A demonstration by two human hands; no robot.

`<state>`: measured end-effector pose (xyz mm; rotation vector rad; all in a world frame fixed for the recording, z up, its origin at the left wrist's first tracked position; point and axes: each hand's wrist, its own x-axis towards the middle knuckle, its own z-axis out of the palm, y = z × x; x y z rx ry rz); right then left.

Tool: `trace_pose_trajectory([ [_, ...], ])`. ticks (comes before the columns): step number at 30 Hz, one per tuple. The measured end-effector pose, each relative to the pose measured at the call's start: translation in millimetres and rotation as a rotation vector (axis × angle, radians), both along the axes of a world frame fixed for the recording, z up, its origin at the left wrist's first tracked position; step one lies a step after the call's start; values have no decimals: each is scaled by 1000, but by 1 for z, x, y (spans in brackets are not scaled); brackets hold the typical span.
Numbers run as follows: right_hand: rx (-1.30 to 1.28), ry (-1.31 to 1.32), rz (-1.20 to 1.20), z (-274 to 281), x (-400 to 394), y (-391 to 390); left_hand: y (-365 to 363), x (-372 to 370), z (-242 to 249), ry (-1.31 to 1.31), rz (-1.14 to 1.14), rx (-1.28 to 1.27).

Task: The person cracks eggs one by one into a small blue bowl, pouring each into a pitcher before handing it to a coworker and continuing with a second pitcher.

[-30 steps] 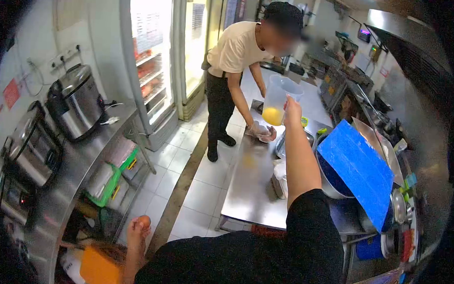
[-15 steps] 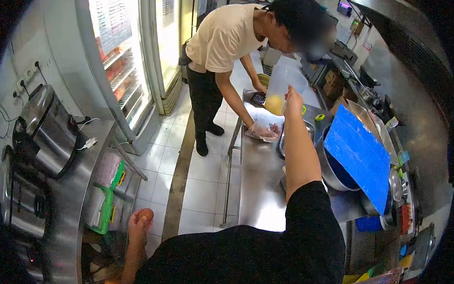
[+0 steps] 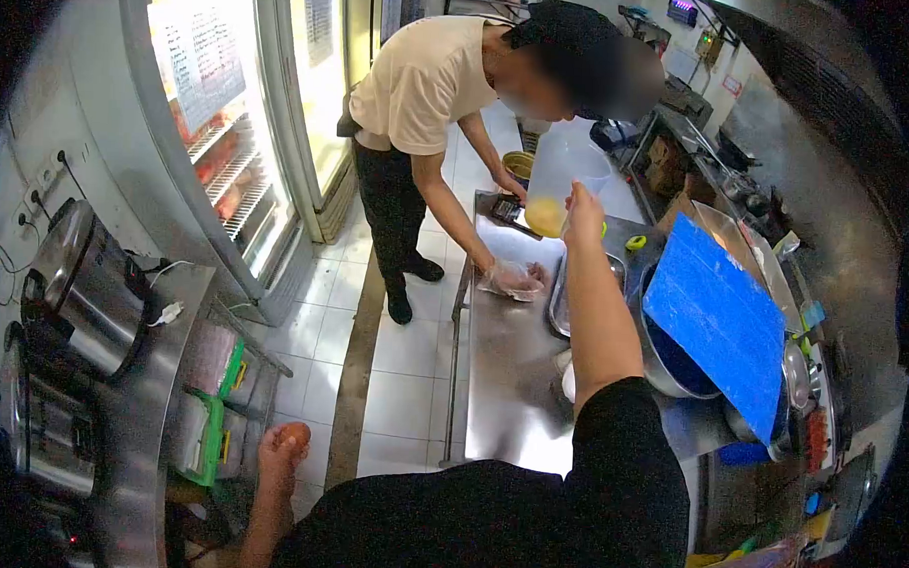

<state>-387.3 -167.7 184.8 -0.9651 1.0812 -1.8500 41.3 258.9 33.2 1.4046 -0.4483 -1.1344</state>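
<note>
My left hand (image 3: 276, 455) is low at the left, fingers closed around a brown egg (image 3: 295, 436). My right arm stretches forward over the steel table (image 3: 516, 376). At its end, my right hand (image 3: 583, 220) grips a translucent plastic pitcher (image 3: 566, 160), with yellow contents (image 3: 546, 217) gathered at its bottom. Beyond it a co-worker (image 3: 421, 93) bends over the table. One of the co-worker's hands is by a clear plastic bag (image 3: 515, 280) with pinkish contents; the other is near a small black device (image 3: 512, 213), perhaps a scale.
A metal tray (image 3: 564, 313) lies beneath my right forearm. To the right, a blue board (image 3: 716, 318) leans over a large metal bowl (image 3: 667, 367). Steel cookers (image 3: 99, 297) stand on the left counter (image 3: 160, 414). Lit glass-door fridges (image 3: 242, 191) line the back left.
The view has shifted slightly. The co-worker's head and the plastic bag sit a little further left and lower in the frame. Both my hands keep their grips.
</note>
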Motion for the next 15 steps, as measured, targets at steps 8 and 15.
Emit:
trace_pose_trajectory([
  [8,-12,-59,35,-21,-15,-25,1,-41,20,-20,53,-2],
  [15,15,-51,56,-4,-20,-5,5,-35,-1,0,13,-67],
])
